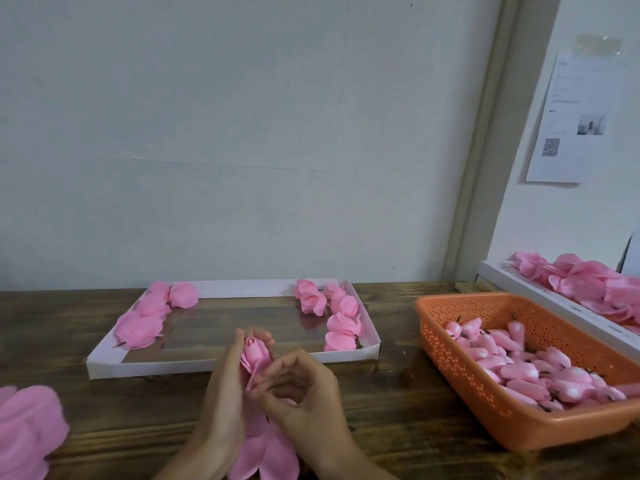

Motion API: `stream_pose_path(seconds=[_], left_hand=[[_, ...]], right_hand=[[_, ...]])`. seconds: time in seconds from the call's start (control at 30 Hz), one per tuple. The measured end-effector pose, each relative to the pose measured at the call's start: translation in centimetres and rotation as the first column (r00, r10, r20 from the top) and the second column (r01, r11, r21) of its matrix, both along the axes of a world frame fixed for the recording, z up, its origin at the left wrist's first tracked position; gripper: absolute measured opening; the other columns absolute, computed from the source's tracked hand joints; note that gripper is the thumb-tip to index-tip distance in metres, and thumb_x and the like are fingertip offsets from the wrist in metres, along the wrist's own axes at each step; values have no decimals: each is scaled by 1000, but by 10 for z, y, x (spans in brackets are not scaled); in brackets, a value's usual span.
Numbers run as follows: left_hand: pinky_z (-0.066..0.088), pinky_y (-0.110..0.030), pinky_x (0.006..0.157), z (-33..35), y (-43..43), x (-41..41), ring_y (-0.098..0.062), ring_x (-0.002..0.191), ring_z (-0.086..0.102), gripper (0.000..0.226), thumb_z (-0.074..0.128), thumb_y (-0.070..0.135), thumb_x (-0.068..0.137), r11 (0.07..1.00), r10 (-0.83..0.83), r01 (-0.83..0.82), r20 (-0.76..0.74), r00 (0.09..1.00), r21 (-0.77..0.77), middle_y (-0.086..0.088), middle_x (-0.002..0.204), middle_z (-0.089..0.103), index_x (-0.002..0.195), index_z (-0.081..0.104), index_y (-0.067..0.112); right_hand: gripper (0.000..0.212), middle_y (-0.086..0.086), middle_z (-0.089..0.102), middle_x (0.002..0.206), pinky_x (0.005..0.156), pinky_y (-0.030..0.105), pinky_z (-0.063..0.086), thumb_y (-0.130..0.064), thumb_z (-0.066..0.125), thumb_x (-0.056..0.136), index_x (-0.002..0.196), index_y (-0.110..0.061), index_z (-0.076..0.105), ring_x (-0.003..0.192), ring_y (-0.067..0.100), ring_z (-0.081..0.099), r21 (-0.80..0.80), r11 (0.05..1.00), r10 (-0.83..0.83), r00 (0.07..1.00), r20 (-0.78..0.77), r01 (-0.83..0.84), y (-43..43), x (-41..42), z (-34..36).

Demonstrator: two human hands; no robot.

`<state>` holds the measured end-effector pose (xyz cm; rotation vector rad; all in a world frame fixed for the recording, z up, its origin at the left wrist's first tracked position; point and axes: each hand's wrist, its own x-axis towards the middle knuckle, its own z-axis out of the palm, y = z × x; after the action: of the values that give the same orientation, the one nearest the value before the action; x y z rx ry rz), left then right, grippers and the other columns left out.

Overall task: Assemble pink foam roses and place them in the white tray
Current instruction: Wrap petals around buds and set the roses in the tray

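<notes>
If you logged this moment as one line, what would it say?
stage: assembling; left hand: holds half-made rose; right hand: pinches its petals; white tray: finished roses at both ends; orange basket: buds

Rose (256, 355): pink. Tray (156, 367): white rim; middle brown, glossy, maybe clear film over wood. Counter (398, 427): dark brown, streaked grain. Basket (450, 358): orange, dotted with small holes. Buds (519, 372): pink, whitish tips. Loose petals (266, 455): pink. Wall (242, 133): pale grey. Paper (571, 126): white, black QR square.
</notes>
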<state>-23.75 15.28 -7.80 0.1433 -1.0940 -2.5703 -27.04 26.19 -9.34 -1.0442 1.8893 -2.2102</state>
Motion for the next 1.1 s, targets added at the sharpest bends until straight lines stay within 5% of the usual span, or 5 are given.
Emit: stream_pose_path(seconds=[0.37,0.67,0.87,1.1], left_hand=[[45,-25,53,-9,5,1,-18,57,51,48,67,64,81,999,-49,49,9,999,8,-3,71,47,99,67,20],[56,-32,54,-10,1,-1,-25,64,64,45,58,58,90,998,-24,24,-13,1000,-50,-9,81,57,91,68,15],[54,-36,55,-3,4,1,-25,64,63,37,54,48,91,998,-33,31,-27,999,-45,-12,78,58,88,62,12],[48,-37,63,0,4,3,-30,75,53,41,75,35,82,968,44,-53,-40,998,-244,-15,88,52,93,55,0]], right_hand=[[25,-5,76,86,71,32,64,-10,87,72,90,-18,72,73,15,76,58,978,-186,962,-201,201,-1,1,-4],[16,-6,72,92,69,24,61,1,75,82,87,-14,77,77,11,73,4,958,-267,892,-366,288,-1,2,-5],[7,-6,74,90,68,33,63,-7,76,88,90,-13,74,76,12,74,-1,934,-334,868,-367,358,-3,1,-6],[10,-8,69,94,71,22,56,-11,74,94,96,-19,80,83,10,71,20,940,-310,876,-370,341,-2,2,-1]])
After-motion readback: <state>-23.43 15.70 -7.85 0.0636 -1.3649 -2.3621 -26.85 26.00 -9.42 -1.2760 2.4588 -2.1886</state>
